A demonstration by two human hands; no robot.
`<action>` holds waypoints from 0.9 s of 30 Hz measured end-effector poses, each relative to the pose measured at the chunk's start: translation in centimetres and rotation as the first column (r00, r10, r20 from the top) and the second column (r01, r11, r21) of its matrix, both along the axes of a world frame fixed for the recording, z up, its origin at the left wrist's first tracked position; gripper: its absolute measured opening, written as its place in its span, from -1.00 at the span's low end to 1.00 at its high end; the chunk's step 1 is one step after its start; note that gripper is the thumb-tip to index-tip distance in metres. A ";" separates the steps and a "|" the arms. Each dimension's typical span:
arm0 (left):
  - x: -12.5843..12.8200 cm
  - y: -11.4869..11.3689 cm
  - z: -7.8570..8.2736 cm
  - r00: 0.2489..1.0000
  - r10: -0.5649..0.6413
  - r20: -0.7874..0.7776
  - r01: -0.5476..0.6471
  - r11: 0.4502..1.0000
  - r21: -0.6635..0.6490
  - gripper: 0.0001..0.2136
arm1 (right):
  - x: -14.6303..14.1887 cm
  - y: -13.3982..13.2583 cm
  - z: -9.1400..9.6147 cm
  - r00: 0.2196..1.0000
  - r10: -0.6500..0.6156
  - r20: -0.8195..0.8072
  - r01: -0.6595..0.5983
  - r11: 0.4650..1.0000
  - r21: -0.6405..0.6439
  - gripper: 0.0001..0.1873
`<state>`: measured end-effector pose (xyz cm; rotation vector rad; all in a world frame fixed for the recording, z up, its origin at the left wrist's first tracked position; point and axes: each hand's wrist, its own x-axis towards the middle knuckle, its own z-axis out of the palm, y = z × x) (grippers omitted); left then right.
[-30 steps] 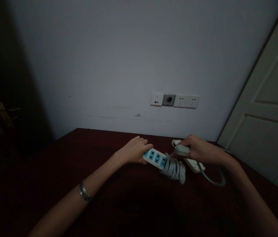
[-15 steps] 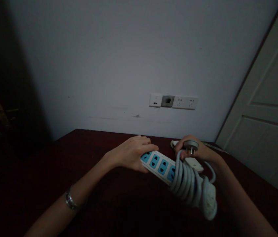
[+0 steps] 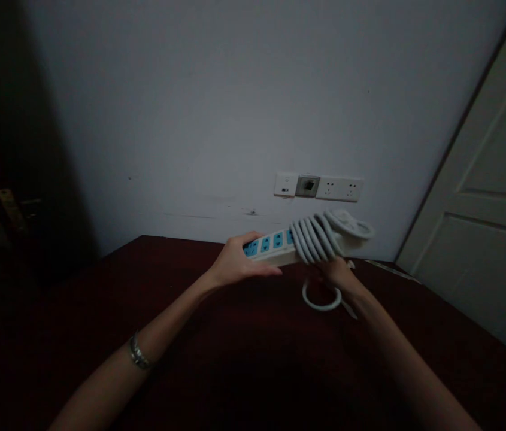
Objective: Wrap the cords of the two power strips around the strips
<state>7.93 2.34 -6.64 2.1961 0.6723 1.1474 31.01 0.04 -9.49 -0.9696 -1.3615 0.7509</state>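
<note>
A broad, pale grey-white painted wall point(image 3: 190, 108) filled the upper view, from ten o'clock round to two. Below it, a dark reddish-brown flat tabletop point(image 3: 235, 335) spread towards six o'clock. A pale, panelled door point(image 3: 481, 239) leaned into view between two and three o'clock, and a brass-coloured rectangular metal plate point(image 3: 10, 206) showed amid the dark area at nine.

A long white plastic power strip with blue socket faces point(image 3: 275, 244) was held above the tabletop, just below centre, its length running from nine towards three o'clock. A thick pale grey cord point(image 3: 315, 238) was wound in several turns around its three-o'clock part.

The left hand point(image 3: 237, 260) gripped the strip's nine-o'clock end, thumb along the near side. The right hand point(image 3: 338, 274) was beneath the wound cord at about four o'clock; its fingers were mostly hidden, so its grip could not be told. A cord loop point(image 3: 322, 307) hung just beside it.

A row of white and grey square wall plates point(image 3: 307, 186) sat at one o'clock of the strip. A silver-coloured metal bracelet point(image 3: 138, 352) circled the left wrist, towards seven.
</note>
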 end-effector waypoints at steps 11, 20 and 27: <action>0.0 5.4 -2.3 0.939 0.343 -0.005 -0.324 0.883 -0.340 -0.55 | -4.6 -1.1 -1.3 0.747 -0.026 0.664 0.053 0.998 -0.020 -0.80; -0.3 6.1 -3.9 0.783 0.450 -0.430 -0.443 0.888 0.122 -0.45 | -3.3 -1.8 -0.5 0.364 -0.061 0.929 0.193 0.981 -0.011 -0.85; 1.1 3.7 -4.1 0.592 0.590 -0.548 -0.321 0.797 0.511 -0.53 | -2.6 -3.2 1.6 0.436 0.024 0.899 0.130 0.987 -0.089 -0.86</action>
